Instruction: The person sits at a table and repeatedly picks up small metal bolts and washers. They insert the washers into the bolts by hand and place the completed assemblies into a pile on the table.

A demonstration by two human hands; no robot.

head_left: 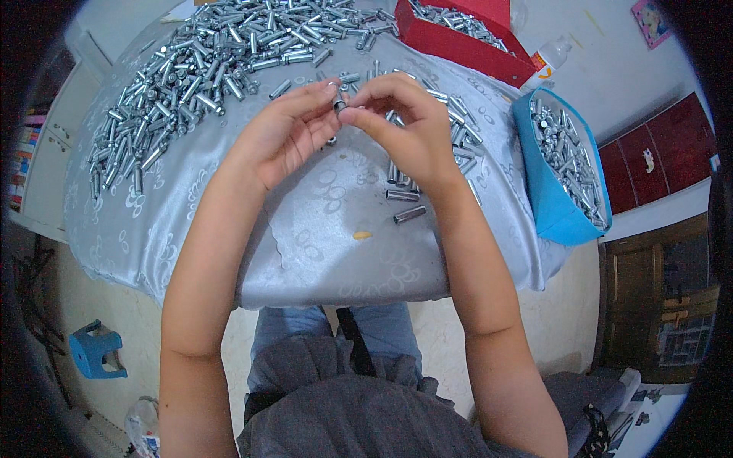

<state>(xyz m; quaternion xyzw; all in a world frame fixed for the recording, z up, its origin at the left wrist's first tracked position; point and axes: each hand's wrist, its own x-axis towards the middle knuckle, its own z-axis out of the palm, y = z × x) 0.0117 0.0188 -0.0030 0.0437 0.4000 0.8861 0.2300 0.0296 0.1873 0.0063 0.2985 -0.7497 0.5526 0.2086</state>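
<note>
Above the table, my left hand [289,136] and my right hand [405,126] meet at one small metal sleeve anchor [340,102]. The fingertips of my left hand pinch its upper end, while the right thumb and forefinger close on its lower part. My fingers partly cover it. A big pile of similar silver sleeve anchors [202,72] spreads over the far left of the table. More pieces lie beneath and beside my right hand, among them a loose metal sleeve [410,214] near my right wrist.
A grey patterned cloth [321,263] covers the table, with a small yellow scrap [361,236] on it. At the far right stands a red box [458,55] of metal pieces. Nearer, a blue fabric bin [553,210] holds more. A bottle [551,55] stands behind it; a blue stool [97,351] is on the floor.
</note>
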